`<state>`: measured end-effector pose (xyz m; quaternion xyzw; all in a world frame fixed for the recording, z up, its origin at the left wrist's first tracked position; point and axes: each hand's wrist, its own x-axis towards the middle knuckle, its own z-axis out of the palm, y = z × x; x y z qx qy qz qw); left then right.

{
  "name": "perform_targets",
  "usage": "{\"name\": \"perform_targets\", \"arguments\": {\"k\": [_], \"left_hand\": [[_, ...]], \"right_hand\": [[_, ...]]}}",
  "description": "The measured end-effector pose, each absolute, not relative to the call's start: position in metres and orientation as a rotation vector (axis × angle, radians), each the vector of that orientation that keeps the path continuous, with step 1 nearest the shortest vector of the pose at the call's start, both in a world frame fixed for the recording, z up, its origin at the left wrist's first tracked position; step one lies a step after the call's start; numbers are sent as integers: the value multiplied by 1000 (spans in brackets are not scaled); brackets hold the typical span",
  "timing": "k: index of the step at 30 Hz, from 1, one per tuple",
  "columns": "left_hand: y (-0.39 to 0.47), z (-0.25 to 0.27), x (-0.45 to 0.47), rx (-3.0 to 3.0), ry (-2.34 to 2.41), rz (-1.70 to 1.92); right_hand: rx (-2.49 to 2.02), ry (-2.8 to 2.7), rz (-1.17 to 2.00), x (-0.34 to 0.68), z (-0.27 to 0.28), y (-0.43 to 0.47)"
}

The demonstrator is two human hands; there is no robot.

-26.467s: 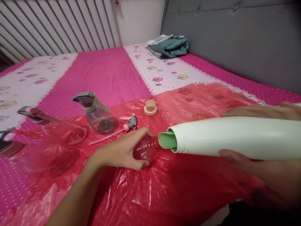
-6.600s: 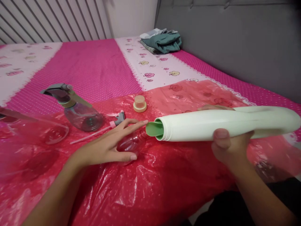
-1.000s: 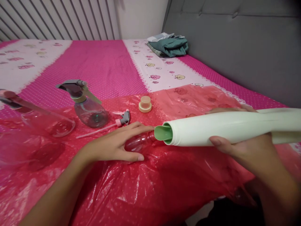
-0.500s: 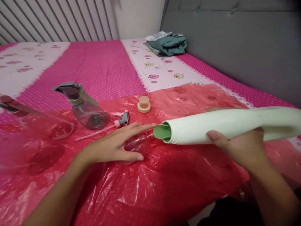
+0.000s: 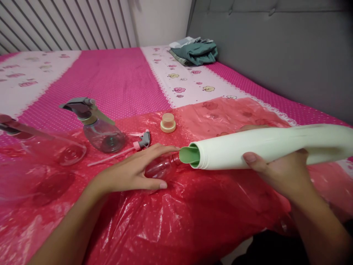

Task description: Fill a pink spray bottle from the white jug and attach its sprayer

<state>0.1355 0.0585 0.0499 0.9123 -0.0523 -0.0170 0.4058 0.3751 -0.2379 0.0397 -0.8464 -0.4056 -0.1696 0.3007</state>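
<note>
My left hand (image 5: 135,169) curls over a small clear bottle (image 5: 160,167), thumb on the near side and fingers along the far side. Much of that bottle is hidden under the palm. In my right hand (image 5: 284,173) is a large pale green detergent bottle (image 5: 234,147), tipped nearly level. Its green pouring spout (image 5: 189,155) sits at the clear bottle's neck; whether they touch I cannot tell, and no liquid shows. A grey and pink trigger sprayer head (image 5: 143,140) with a thin tube lies just beyond my left hand. The detergent cap (image 5: 168,123) stands behind the spout.
A clear spray bottle with a grey trigger (image 5: 102,134) stands at left, and another spray bottle (image 5: 55,147) stands at the far left. Red plastic sheeting (image 5: 165,221) covers the near bed. Folded clothes (image 5: 195,53) lie at the back by a grey padded headboard (image 5: 270,51).
</note>
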Motion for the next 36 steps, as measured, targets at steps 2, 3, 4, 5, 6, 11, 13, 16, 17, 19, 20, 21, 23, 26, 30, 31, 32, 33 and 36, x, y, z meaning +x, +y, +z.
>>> {"name": "perform_targets", "arguments": {"k": [2, 3, 4, 5, 6, 11, 13, 16, 17, 19, 20, 21, 23, 26, 30, 31, 32, 33, 36], "left_hand": [[58, 51, 136, 2303, -132, -44], [58, 51, 136, 2304, -134, -46], [58, 51, 136, 2304, -137, -47], [58, 51, 136, 2304, -139, -49], [58, 51, 136, 2306, -139, -50], [56, 52, 137, 2315, -120, -68], [55, 53, 137, 2303, -110, -70], [54, 53, 138, 2277, -101, -65], [54, 53, 138, 2271, -99, -63], [54, 53, 138, 2264, -98, -58], [54, 52, 138, 2262, -100, -56], [55, 52, 138, 2260, -106, -53], [55, 51, 137, 2260, -119, -48], [55, 52, 138, 2270, -129, -45], [55, 53, 138, 2280, -130, -44], [54, 53, 138, 2283, -125, -48], [54, 53, 138, 2285, -117, -50], [55, 52, 138, 2286, -106, -52], [55, 51, 136, 2288, -67, -53]], "right_hand": [[-2239, -982, -383, 373, 41, -236], [-2237, -957, -363, 372, 42, -236], [-2240, -950, -357, 371, 43, -235], [-2242, -944, -352, 371, 44, -235], [-2242, -932, -344, 370, 45, -234], [-2256, -882, -319, 369, 47, -234], [-2256, -883, -318, 369, 46, -234], [-2248, -883, -312, 370, 45, -235], [-2248, -881, -312, 370, 44, -235], [-2251, -875, -316, 370, 44, -235], [-2251, -878, -314, 371, 43, -235], [-2251, -884, -313, 371, 43, -235], [-2259, -891, -325, 371, 43, -235], [-2264, -894, -332, 372, 44, -235], [-2266, -893, -318, 371, 44, -235], [-2264, -890, -318, 371, 44, -235], [-2261, -888, -318, 371, 44, -235], [-2258, -889, -317, 371, 44, -235], [-2258, -894, -318, 371, 43, -235]]}}
